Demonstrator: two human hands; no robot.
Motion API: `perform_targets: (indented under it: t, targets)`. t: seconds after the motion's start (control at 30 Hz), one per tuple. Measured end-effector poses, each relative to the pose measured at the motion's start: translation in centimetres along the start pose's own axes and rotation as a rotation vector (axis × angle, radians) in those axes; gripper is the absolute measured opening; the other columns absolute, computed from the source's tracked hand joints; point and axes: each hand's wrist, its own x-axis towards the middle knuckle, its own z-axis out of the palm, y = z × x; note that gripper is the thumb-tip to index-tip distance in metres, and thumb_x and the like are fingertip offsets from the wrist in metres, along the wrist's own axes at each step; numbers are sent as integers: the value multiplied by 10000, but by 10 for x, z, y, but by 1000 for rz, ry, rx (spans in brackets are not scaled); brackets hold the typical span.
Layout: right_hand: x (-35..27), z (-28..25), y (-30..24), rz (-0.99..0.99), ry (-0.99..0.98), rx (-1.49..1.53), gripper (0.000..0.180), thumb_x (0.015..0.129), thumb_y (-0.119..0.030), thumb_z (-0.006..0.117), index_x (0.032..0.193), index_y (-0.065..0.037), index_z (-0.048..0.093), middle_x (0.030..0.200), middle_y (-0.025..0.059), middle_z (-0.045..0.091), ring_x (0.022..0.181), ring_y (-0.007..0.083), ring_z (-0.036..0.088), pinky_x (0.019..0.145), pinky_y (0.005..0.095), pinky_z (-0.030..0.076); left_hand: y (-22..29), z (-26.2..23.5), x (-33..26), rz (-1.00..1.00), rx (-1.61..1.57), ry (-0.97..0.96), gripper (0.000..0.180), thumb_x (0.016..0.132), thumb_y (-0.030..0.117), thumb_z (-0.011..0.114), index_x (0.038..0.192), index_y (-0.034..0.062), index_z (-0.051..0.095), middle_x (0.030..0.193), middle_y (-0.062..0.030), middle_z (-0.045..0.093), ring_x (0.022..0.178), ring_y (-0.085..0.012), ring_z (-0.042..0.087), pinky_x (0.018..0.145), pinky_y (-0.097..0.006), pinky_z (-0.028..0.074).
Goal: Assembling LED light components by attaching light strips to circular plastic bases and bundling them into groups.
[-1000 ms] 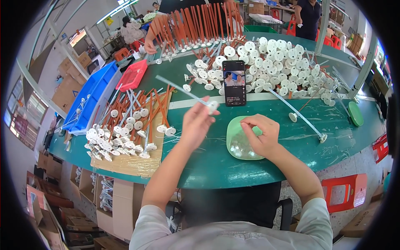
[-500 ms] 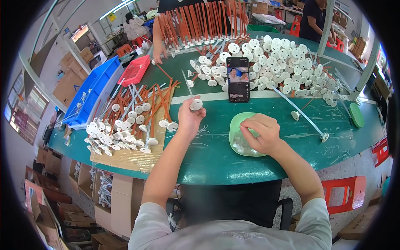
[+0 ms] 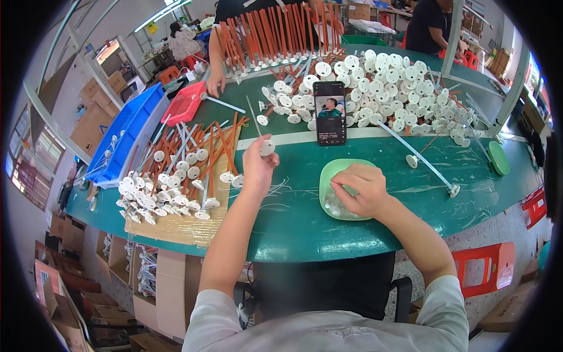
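- The white disc (image 3: 267, 148) with its thin rod (image 3: 253, 115) is in my left hand (image 3: 259, 168), above the green table left of the middle; the rod points up and away from me.
- My left fingers are clamped on this piece close to the disc.
- My right hand (image 3: 365, 192) is well apart from the left, over the light-green dish (image 3: 329, 172); thumb and fingertips are drawn together, and I cannot tell whether anything is between them.
- Small clear pieces (image 3: 335, 206) lie in the dish, partly hidden by my hand.
- Just beyond the dish is a phone (image 3: 330, 120) with its screen lit.
- To the left, a pile of disc-ended sticks (image 3: 165, 190) lies on a cardboard sheet (image 3: 180, 236).
- Far right of the phone spreads a large heap of white discs (image 3: 399, 88).
- On the far left are a red basket (image 3: 182, 105) and a blue bin (image 3: 125, 136).
- At the far side, a co-worker's hand (image 3: 217, 81) is near a row of upright orange-brown sticks (image 3: 270, 38).
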Motion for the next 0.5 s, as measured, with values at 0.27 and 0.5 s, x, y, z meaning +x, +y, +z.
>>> perform_targets:
  t: [0.27, 0.5]
  targets:
    - [-1, 1, 0, -16, -18, 23, 159, 697, 33, 728, 816, -36, 648, 736, 78, 667, 574, 217, 602, 500, 310, 460, 0, 2, -3, -4, 13, -1, 439, 987, 336, 518, 1202, -44, 552, 845, -53, 503, 664, -163, 493, 646, -315, 409]
    - [-1, 1, -1, -18, -17, 17, 154, 697, 27, 727, 814, -33, 647, 725, 78, 666, 568, 218, 604, 495, 309, 460, 6, 9, -12, 20, 52, -30, 430, 988, 334, 526, 1194, -41, 570, 831, -48, 500, 663, -158, 495, 632, -310, 401]
